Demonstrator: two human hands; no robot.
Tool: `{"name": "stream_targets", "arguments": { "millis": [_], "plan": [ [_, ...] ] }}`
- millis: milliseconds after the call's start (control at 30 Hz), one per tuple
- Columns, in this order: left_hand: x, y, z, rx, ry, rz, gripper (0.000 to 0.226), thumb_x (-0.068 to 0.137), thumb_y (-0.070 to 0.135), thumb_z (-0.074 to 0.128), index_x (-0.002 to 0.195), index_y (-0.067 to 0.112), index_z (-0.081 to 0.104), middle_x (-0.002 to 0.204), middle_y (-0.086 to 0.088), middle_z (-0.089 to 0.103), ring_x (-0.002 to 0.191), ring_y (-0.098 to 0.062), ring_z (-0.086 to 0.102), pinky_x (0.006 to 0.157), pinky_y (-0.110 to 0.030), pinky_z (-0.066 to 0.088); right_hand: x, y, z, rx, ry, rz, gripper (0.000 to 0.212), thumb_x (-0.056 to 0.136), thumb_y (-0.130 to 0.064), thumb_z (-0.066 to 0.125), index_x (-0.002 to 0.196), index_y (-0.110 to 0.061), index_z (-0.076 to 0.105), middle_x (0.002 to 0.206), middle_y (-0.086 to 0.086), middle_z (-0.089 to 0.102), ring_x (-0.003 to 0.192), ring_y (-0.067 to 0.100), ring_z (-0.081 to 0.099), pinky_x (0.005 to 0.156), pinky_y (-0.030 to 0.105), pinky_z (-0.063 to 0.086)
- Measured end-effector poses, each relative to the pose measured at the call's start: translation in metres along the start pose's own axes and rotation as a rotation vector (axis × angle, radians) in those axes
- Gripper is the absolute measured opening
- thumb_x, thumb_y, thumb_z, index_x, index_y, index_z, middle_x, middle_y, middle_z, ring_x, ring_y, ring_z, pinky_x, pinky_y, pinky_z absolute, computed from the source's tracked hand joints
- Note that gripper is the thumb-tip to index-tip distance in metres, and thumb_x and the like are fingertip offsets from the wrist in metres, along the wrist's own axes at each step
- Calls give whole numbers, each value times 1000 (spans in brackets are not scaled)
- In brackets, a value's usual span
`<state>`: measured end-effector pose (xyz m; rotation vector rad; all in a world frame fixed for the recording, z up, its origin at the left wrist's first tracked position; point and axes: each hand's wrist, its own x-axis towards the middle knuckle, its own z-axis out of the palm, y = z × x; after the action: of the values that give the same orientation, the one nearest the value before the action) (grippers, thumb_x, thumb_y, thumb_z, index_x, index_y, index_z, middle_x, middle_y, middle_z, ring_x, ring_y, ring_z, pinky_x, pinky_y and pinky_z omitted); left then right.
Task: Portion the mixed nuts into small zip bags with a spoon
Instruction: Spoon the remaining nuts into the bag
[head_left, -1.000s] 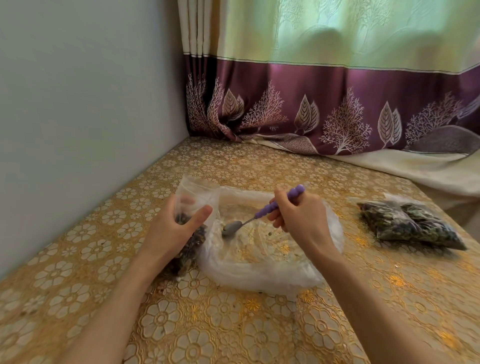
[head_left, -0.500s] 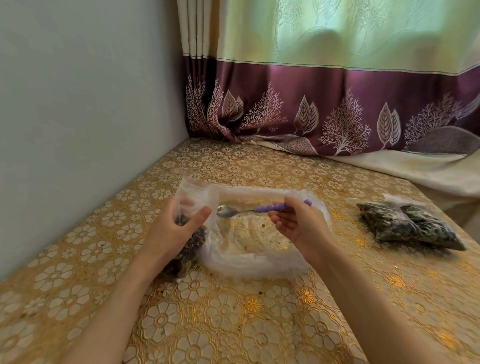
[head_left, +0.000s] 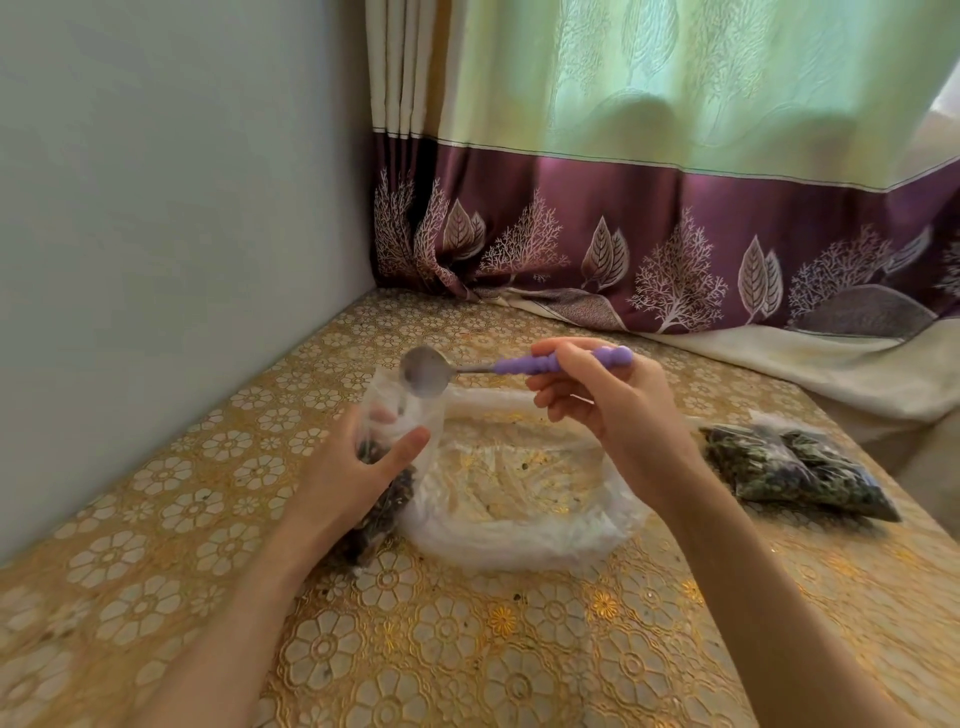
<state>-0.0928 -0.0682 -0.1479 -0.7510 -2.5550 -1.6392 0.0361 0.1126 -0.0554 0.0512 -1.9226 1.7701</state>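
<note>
Above zip bag (head_left: 402, 415), spoon (head_left: 431, 371), unlabelled

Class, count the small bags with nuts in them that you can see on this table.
3: one zip bag gripped by the left hand, two filled bags overlapping at right. More may be hidden.

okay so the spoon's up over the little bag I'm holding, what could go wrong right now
1. The spoon bowl sits at the rim of the small zip bag, so nuts may spill onto the tablecloth.
2. The left hand alone holds that soft bag open; its mouth could fold shut.
3. The big plastic bag looks nearly empty, so this portion may come up short.
</note>
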Motion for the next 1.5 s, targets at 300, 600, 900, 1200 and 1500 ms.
{"name": "stream_targets", "arguments": {
  "millis": [300, 600, 900, 1200, 1500],
  "plan": [
    [1, 0, -1, -76, 6, 31, 68, 62, 82, 54, 106, 31, 49, 98, 9, 62, 92, -9, 58, 72, -24, 42, 8, 1, -25, 117, 199, 43, 30, 97, -25, 49, 83, -4, 65, 80, 12, 73, 58, 12, 55, 52, 20, 46],
    [3, -5, -13, -72, 311, 15, 56, 73, 64, 56, 110, 21, 56, 90, 12, 63, 82, -8, 59, 63, -22, 41, 22, 18, -79, -20, 574, 496, 47, 98, -43, 41, 66, -9, 47, 48, 3, 52, 38, 11, 51, 40, 22, 48],
    [3, -4, -15, -91, 283, -3, 67, 71, 63, 59, 121, 20, 48, 92, 14, 58, 87, -8, 56, 67, -21, 40, 22, 44, -79, -658, 204, 708, 48, 83, -56, 60, 95, -10, 56, 101, -9, 59, 31, 4, 24, 30, 15, 24],
    [-8, 15, -19, 50, 618, 257, 61, 80, 30, 60, 132, 7, 36, 125, -14, 43, 114, -28, 43, 100, -51, 36, 27, 46, -79, -967, 232, 643, 24, 85, -11, 65, 70, -11, 46, 69, 0, 48, 53, 10, 43, 37, 17, 34],
    [-34, 73, 56, 340, -190, 678, 27, 94, 26, 48, 119, 20, 58, 119, 6, 57, 104, -7, 53, 90, -24, 47, 19, -16, -101, -1218, 209, 462, 12, 75, -8, 67, 86, -4, 61, 95, 8, 66, 78, 22, 59, 64, 31, 48]
  ]
}}
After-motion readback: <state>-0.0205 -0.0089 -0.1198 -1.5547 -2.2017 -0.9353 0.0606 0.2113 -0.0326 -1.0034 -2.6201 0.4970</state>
